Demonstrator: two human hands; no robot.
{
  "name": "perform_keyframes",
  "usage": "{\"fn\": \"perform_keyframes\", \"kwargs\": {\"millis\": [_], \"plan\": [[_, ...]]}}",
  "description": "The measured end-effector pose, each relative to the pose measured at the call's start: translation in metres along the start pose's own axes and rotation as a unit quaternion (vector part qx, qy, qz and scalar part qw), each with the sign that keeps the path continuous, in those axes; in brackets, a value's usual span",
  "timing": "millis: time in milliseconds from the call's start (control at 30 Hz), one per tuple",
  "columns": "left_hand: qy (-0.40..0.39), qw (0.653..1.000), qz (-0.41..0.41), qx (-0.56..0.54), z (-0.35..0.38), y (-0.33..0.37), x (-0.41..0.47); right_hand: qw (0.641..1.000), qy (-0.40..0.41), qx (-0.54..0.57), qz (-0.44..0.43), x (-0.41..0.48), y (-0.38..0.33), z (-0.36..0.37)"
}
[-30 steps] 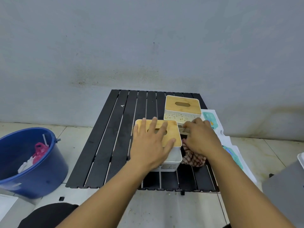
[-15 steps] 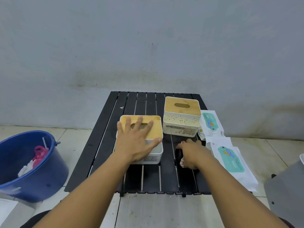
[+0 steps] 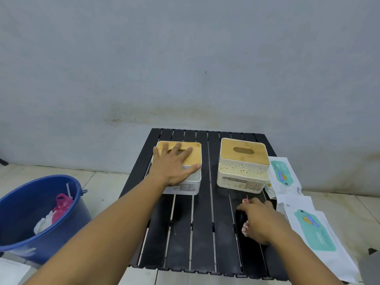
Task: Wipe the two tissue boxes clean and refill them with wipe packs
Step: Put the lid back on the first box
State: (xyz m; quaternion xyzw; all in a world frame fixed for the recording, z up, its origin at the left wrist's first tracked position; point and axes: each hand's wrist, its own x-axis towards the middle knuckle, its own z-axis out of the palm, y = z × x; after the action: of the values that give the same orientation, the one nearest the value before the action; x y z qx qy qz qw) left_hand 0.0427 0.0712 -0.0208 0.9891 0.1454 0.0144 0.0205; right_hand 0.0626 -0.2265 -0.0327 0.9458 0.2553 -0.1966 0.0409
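Both hands down: left hand (image 3: 172,168), fingers spread, on the left box (image 3: 192,182), right hand (image 3: 260,221) bunched round the cloth (image 3: 245,230) on the desk (image 3: 201,233), and careful, that forearm could knock the packs (image 3: 314,231) just beside it!

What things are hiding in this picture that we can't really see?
All head view:
- Cloth: mostly covered by the right hand gripping it; only checked bits show.
- Inside the white tissue box and speckled tissue box: wooden lids are on; the left hand covers the white one's slot.
- Blue bucket: cut off by the left edge.
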Motion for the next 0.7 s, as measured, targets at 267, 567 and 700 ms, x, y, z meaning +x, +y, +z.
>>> {"fn": "perform_keyframes", "kwargs": {"millis": [267,567,700], "plan": [[0.000,1.000,0.008,-0.001,0.002,-0.004,0.005,1.000,0.011,0.013,0.000,-0.002,-0.003,0.001],[0.103,0.988,0.112,-0.022,0.004,0.083,0.009,0.999,0.041,0.030,0.016,-0.001,-0.005,0.006],[0.067,0.985,0.156,-0.032,0.010,0.132,0.022,0.998,0.050,0.025,0.019,0.003,-0.003,0.010]]}}
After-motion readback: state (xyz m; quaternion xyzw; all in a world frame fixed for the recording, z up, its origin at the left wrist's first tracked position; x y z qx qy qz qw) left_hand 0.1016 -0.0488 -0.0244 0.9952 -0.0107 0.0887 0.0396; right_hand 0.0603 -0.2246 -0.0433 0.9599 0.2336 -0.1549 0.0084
